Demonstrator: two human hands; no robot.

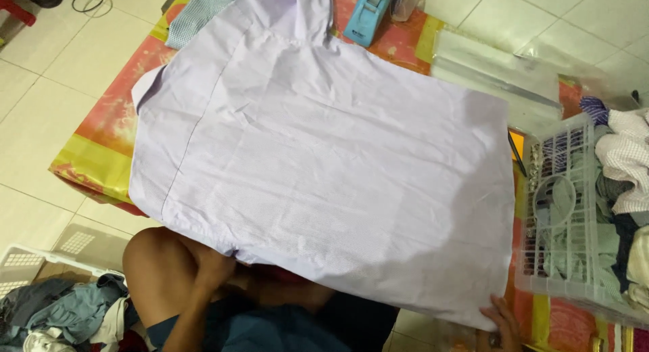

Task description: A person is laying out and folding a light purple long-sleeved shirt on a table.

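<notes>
A pale lilac shirt (324,169) lies spread flat, back side up, over a low table covered with a red and yellow cloth (101,142). My right hand (503,321) is at the shirt's near right corner, with its fingers pinching the hem. My left hand (218,265) is at the near left edge of the shirt, beside my bent knee (155,257). Its fingers are tucked under the fabric, so its grip is hidden.
A white plastic basket (564,257) full of clothes stands at the right. A second basket of clothes (40,291) sits on the tiled floor at bottom left. A blue tape dispenser (368,14), clear plastic bags (493,68) and a checked garment (196,10) lie at the table's far side.
</notes>
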